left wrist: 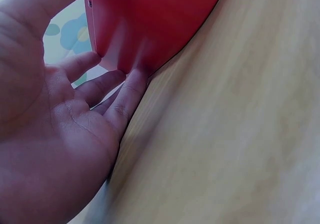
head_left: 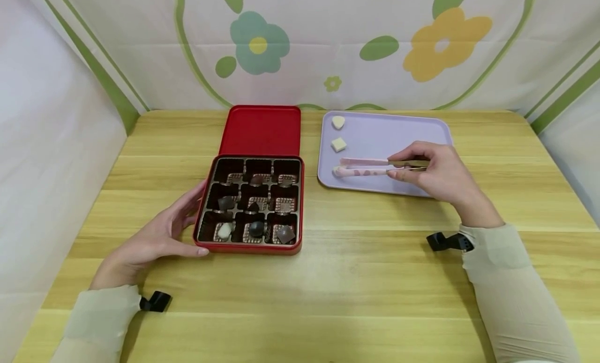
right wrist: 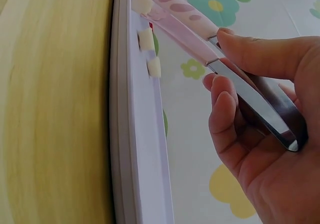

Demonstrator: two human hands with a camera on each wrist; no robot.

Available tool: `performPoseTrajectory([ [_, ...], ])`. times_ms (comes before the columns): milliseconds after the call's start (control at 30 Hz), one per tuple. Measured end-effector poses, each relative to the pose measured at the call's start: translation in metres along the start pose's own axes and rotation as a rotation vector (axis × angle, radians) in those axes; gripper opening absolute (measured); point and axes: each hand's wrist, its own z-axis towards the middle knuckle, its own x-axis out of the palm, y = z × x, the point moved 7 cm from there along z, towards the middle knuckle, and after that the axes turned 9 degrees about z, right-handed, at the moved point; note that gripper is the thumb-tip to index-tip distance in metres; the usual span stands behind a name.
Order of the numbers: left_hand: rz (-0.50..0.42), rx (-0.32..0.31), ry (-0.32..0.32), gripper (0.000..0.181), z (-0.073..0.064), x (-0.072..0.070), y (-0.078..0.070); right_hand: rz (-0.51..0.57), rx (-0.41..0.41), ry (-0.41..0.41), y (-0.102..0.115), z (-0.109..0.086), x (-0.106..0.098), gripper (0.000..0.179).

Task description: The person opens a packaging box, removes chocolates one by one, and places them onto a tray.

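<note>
My right hand (head_left: pixel 438 170) pinches a pair of tongs (right wrist: pixel 187 37) with pink tips and a metal handle. The tongs' tips are at a white chocolate (right wrist: pixel 143 4) near the left front corner of the lilac tray (head_left: pixel 398 128); whether they squeeze it cannot be told. A square white chocolate (head_left: pixel 338 144) and a rounded one (head_left: pixel 338 122) lie behind it on the tray. My left hand (head_left: pixel 161 233) touches the left side of a red tin box (head_left: pixel 253 248) with outstretched fingers (left wrist: pixel 131 92), its thumb at the front left corner. Dark chocolates and one white chocolate (head_left: pixel 225 230) sit in the box's compartments.
The red lid (head_left: pixel 262 128) lies behind the box. Both box and tray stand on a wood-grain table (head_left: pixel 337 290). A flowered cloth (head_left: pixel 319 50) hangs along the table's back edge, with more cloth at both sides.
</note>
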Motion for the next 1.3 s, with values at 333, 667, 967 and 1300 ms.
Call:
performPoseTrajectory([
  [333, -0.021, -0.046, 0.018, 0.127, 0.000, 0.002, 0.001, -0.022, -0.015, 0.004, 0.001, -0.001, -0.004, 0.023],
  [667, -0.029, -0.033, 0.015, 0.127, -0.001, 0.001, 0.000, -0.037, -0.014, 0.011, 0.003, -0.002, -0.005, 0.023],
  [967, -0.034, -0.009, 0.007, 0.128, -0.001, 0.001, 0.001, -0.014, -0.034, 0.020, 0.007, 0.000, 0.002, 0.022],
  [1300, -0.031, -0.038, 0.005, 0.127, -0.001, 0.002, 0.000, -0.043, -0.028, 0.014, 0.007, -0.002, -0.001, 0.023],
])
